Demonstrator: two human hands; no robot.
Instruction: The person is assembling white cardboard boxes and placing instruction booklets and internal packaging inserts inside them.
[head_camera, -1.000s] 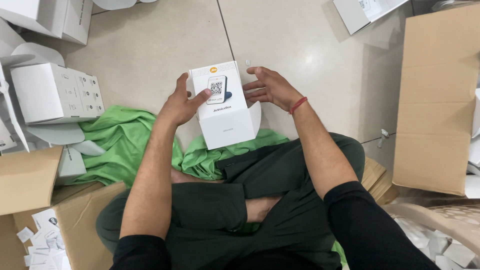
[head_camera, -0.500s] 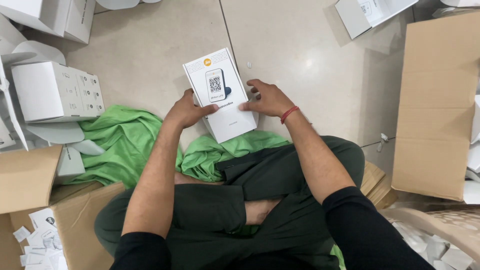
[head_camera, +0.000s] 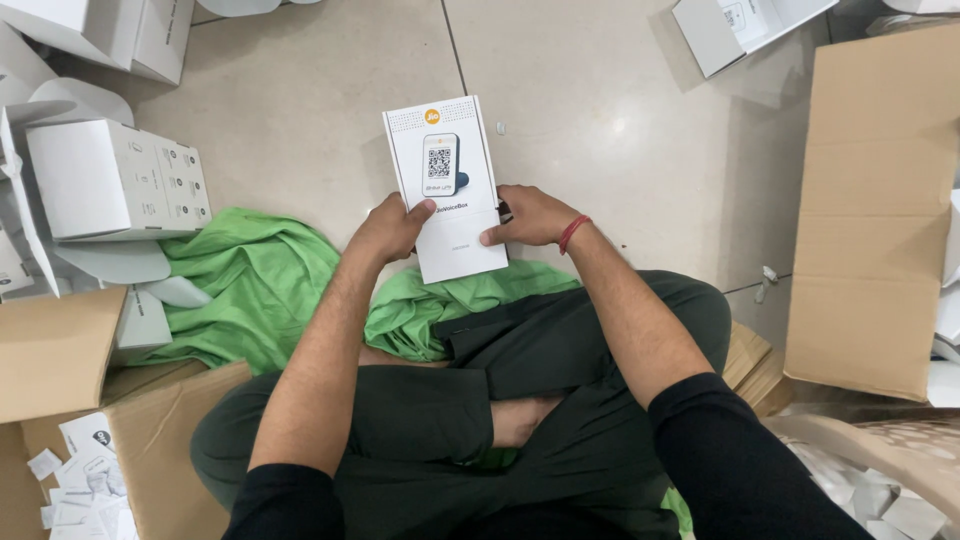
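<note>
Head view, left to right: a stack of white cartons (head_camera: 118, 178) stands on the tiled floor (head_camera: 300, 110) at the left, with an open cardboard box (head_camera: 60, 350) below it and a crumpled green cloth (head_camera: 250, 285) spread beside the person's knee. The left hand (head_camera: 385, 232) grips the left edge of a small white product box (head_camera: 446, 185), thumb pressed on the printed front face and the other fingers curled behind, out of sight. The box is held off the floor, just above the crossed legs, front face up and tilted slightly. The right hand (head_camera: 530, 216) pinches the right edge low down, thumb on the front, fingers wrapped around the side; a red thread circles that wrist. Further right lies a large flat cardboard sheet (head_camera: 880, 200), with another open white carton (head_camera: 745, 30) above it.

To handle the box well, it seems wise to keep both grips at the edges so the printed face stays unsmudged, and to press lightly, since thin card dents easily.
</note>
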